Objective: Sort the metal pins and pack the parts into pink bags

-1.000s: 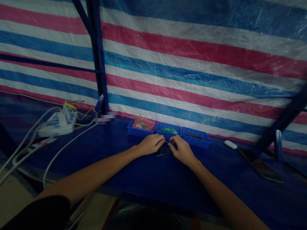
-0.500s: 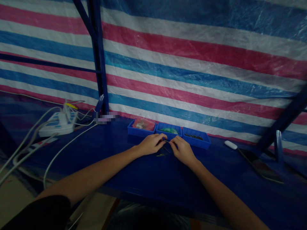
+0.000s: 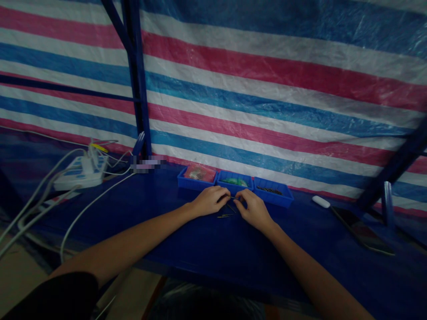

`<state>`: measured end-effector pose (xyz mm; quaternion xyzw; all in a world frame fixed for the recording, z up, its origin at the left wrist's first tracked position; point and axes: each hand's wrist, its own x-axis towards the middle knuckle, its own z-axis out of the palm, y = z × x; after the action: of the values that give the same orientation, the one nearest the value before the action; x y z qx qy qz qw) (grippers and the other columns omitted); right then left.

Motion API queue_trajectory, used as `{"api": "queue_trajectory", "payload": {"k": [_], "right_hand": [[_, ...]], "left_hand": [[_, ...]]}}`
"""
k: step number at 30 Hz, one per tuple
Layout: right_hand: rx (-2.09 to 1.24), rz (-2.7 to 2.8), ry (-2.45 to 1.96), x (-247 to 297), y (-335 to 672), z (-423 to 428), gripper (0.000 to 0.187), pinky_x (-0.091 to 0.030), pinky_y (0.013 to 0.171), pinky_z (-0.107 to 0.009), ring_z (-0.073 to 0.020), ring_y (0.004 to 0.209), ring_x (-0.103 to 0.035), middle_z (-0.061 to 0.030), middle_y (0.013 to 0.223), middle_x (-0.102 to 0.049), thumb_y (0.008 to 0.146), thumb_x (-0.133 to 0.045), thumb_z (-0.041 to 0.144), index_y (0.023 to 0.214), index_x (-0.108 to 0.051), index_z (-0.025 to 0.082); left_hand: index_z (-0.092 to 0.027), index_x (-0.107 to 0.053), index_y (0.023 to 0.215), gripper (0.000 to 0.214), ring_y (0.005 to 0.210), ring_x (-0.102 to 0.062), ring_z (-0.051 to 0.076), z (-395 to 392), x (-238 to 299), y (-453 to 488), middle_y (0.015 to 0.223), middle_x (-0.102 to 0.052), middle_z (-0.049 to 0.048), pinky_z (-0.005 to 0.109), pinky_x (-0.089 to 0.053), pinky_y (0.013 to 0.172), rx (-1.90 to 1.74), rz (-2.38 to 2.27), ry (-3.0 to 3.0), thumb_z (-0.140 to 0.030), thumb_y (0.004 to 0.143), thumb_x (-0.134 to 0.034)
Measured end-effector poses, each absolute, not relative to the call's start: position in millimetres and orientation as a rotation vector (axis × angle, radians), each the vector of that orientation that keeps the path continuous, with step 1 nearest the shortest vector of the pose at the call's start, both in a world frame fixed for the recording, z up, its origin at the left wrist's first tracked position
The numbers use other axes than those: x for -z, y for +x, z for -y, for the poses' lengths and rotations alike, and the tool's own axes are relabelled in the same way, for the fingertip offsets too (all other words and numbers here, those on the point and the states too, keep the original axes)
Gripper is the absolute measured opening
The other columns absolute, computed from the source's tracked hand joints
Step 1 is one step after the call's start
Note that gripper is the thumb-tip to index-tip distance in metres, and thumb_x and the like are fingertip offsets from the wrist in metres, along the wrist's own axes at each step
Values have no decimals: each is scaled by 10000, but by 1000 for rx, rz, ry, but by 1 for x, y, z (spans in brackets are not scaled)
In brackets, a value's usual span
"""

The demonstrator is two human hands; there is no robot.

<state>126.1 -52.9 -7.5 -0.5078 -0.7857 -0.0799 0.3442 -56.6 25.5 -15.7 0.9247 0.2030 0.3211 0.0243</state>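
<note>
Between my two hands runs a thin, dark metal rod (image 3: pixel 233 197), too small to name more exactly. My left hand (image 3: pixel 211 201) is closed in a pinch on its left end. On its right end my right hand (image 3: pixel 252 207) pinches with curled fingers. Below them on the blue tabletop lie several thin, dark and brassy rods (image 3: pixel 225 215). Just behind the hands stand three blue bins: the left bin (image 3: pixel 195 183) with a red-tinted bag, the middle bin (image 3: pixel 220 178) with a green bag, and the right bin (image 3: pixel 283 201) with small dark metal pieces.
At the left sits a white power strip (image 3: pixel 80 178) with several cables (image 3: pixel 93 200) trailing over the table (image 3: pixel 213 258). A white oval case (image 3: pixel 320 202) and a dark phone-like device (image 3: pixel 363 231) lie at the right. A striped plastic sheet (image 3: pixel 267 89) hangs behind.
My hands have drawn slightly apart, so more of the thin rod shows between the fingertips. The bins and the loose rods have stayed put.
</note>
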Motion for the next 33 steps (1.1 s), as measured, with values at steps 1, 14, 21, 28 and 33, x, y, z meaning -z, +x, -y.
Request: {"api": "queue_trajectory", "payload": {"k": [1, 14, 21, 28, 33], "right_hand": [[213, 2043, -1318, 7, 126, 53, 74, -445, 682, -289, -178, 747, -571, -34, 793, -586, 866, -496, 224, 861, -566, 202], [257, 2038, -1354, 10, 128, 49, 206, -438, 715, -287, -182, 770, -579, -54, 790, -612, 918, -400, 232, 788, -556, 197], [198, 2000, -1368, 7, 126, 53, 118, -431, 677, -280, -174, 733, -575, -35, 772, -596, 889, -466, 264, 857, -557, 197], [204, 2018, -1339, 7, 125, 54, 81, -426, 670, -275, -169, 724, -565, -34, 780, -585, 864, -482, 228, 840, -553, 198], [218, 2009, -1337, 6, 126, 54, 133, -420, 679, -278, -174, 732, -563, -39, 777, -591, 888, -443, 228, 807, -545, 200]], "left_hand": [[-179, -582, 919, 169, 805, -594, 155, -25, 16, -57, 866, -642, 33, 272, -453, 742, -992, -624, 2861, -263, 911, -435], [-189, -545, 1012, 160, 796, -603, 158, -22, 12, -57, 844, -633, 19, 277, -460, 736, -970, -663, 2799, -263, 897, -463], [-182, -564, 946, 161, 806, -600, 159, -23, 14, -57, 862, -635, 32, 281, -456, 747, -997, -638, 2817, -269, 910, -434], [-177, -569, 918, 177, 790, -602, 161, -24, 14, -57, 847, -639, 36, 281, -457, 737, -1013, -636, 2821, -268, 915, -417], [-182, -553, 969, 159, 789, -604, 159, -22, 13, -57, 848, -634, 29, 283, -462, 736, -1024, -635, 2782, -270, 904, -437]]}}
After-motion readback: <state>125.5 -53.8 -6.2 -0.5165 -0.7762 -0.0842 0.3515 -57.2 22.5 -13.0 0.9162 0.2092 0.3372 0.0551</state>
